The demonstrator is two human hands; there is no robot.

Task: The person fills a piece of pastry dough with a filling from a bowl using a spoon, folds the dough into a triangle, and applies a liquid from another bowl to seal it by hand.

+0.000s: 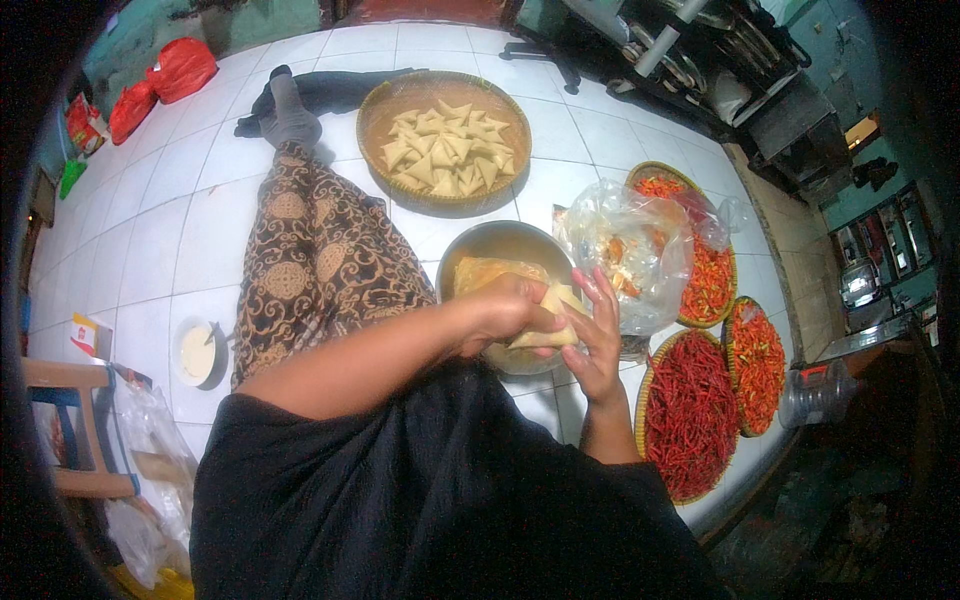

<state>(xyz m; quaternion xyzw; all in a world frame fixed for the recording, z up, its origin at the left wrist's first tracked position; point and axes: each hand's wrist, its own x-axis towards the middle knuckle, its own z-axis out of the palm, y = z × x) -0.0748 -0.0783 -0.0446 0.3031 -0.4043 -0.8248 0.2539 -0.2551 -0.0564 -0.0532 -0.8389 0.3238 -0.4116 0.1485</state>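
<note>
A pale, partly folded pastry wrapper (553, 324) is held between both hands, in front of the lap. My left hand (504, 309) grips its near side, the thumb pressed on top. On the other side my right hand (600, 334) supports it with fingers spread, some curled behind the dough. What lies inside the fold is hidden. Just beyond the hands, a plastic-wrapped stack of yellowish sheets (496, 274) lies in a metal bowl (480, 238). Farther off, a round woven bamboo tray (381, 124) carries a heap of folded triangular pastries (446, 146).
To the right stand a clear plastic bag with orange-brown contents (626, 255) and woven trays of red chillies (688, 416) and orange chillies (757, 367). A white bowl of pale paste (197, 354) with a spoon sits left of the patterned-cloth leg (319, 247). Red plastic bags (182, 70) lie by the wall.
</note>
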